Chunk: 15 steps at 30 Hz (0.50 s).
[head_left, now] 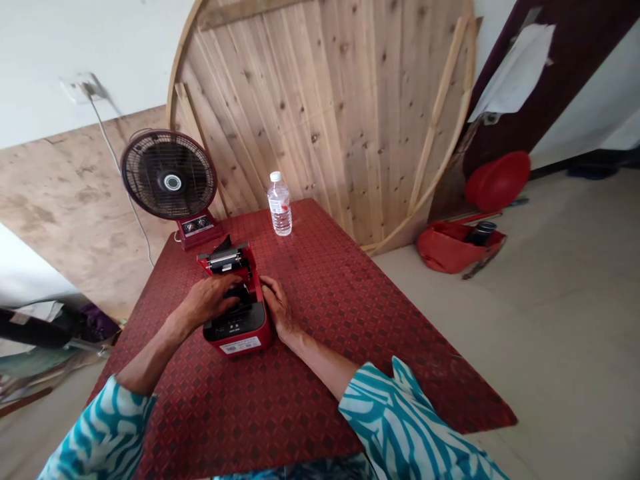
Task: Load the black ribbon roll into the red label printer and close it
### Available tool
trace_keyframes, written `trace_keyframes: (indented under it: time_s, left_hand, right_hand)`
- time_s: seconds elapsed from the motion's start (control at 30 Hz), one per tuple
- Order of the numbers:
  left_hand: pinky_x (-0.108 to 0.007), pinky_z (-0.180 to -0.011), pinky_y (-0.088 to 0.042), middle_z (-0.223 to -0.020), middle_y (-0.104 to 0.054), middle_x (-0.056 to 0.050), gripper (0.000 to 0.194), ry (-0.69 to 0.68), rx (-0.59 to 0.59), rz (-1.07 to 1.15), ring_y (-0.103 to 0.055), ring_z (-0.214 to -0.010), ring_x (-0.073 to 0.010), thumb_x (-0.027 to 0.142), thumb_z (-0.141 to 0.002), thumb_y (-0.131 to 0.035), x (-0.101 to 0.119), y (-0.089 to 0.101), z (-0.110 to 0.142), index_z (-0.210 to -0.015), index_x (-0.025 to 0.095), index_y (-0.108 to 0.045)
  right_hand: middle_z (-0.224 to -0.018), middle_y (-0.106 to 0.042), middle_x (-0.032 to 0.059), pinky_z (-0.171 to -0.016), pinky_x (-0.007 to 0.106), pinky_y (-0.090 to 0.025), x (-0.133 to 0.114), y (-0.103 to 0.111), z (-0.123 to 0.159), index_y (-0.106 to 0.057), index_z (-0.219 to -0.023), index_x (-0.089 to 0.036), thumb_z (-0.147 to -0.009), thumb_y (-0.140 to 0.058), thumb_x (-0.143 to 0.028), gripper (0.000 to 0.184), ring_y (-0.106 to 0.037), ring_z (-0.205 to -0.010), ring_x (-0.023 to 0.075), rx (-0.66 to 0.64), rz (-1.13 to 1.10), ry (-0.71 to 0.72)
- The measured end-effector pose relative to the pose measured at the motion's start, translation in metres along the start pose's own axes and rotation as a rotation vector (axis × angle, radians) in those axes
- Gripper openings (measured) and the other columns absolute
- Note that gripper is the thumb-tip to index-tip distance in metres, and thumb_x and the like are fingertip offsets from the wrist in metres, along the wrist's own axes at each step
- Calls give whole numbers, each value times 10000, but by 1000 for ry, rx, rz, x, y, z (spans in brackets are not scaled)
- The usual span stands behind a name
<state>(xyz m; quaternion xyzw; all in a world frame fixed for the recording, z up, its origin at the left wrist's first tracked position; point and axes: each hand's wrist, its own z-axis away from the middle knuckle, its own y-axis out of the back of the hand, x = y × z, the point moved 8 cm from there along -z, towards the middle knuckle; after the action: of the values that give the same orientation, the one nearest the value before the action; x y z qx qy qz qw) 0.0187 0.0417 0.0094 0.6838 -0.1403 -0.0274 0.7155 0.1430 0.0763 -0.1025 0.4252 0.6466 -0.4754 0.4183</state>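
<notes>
A red and black label printer (pixel 243 339) stands on the table with its lid (pixel 225 259) raised at the far end. My left hand (pixel 213 298) reaches over its left wall into the compartment, thumb and fingers apart. Dark parts lie beneath those fingers, and the fingertips are partly hidden inside. Along the printer's right wall, my right hand (pixel 278 308) grips the side, its fingers pressed to the casing near the hinge end. A white label with print is stuck on the printer's near face.
On the patterned red tabletop (pixel 320 333), a clear water bottle (pixel 280 207) stands beyond the printer. A fan (pixel 173 180) stands at the far left corner. A large round wooden board (pixel 325 120) leans behind. On the floor at right are a red bag (pixel 445 250) and a red basin (pixel 500 180).
</notes>
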Motion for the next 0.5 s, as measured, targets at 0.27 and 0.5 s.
trace_keyframes:
  time_s: [0.27, 0.5]
  left_hand:
    - [-340, -781, -509, -943, -714, -72, 474, 204, 336, 519, -667, -869, -230, 340, -722, -599, -87, 53, 60, -1160, 160, -575]
    - [-316, -711, -517, -759, -694, -22, 267, 315, 421, 685, -660, -746, -203, 231, -564, -588, -167, -5, 31, -822, 163, -595]
  right_hand:
    - [-1182, -642, 24, -1019, 388, -378, 5, 1, 0, -634, -1122, -270, -852, -510, -433, 340, -543, -1148, 225, 5, -25, -13]
    - [-1224, -642, 39, -988, 403, -411, 12, 3, 1, -626, -1144, -257, -824, -547, -496, 407, -544, -1169, 254, -5, -61, -69]
